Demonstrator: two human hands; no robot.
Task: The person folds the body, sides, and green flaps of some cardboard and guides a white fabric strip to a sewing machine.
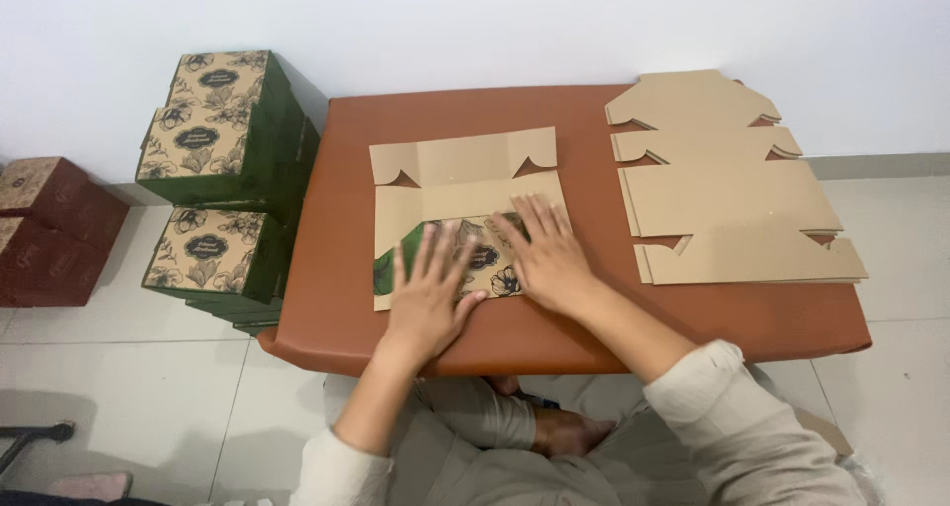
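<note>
Both hands, left hand (pixel 427 293) and right hand (pixel 547 254), press flat, fingers spread, on a box blank (pixel 465 194); brown table (pixel 336 269); white wall (pixel 475 21).

Box-packing workroom: flat cardboard blanks (pixel 732 184), folded boxes (pixel 223 130)

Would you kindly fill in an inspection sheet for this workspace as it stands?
Surface: brown padded table, against a white wall.
Job's things: flat carton blank, plain side up, its near flap folded over showing green floral print.
Clutter: stack of flat blanks on the table's right side.
Hands: left hand and right hand both open, pressed flat on the folded flap.
Cables: nothing seen.
Surroundings: green boxes stacked left of the table; red boxes further left; tiled floor.
</note>
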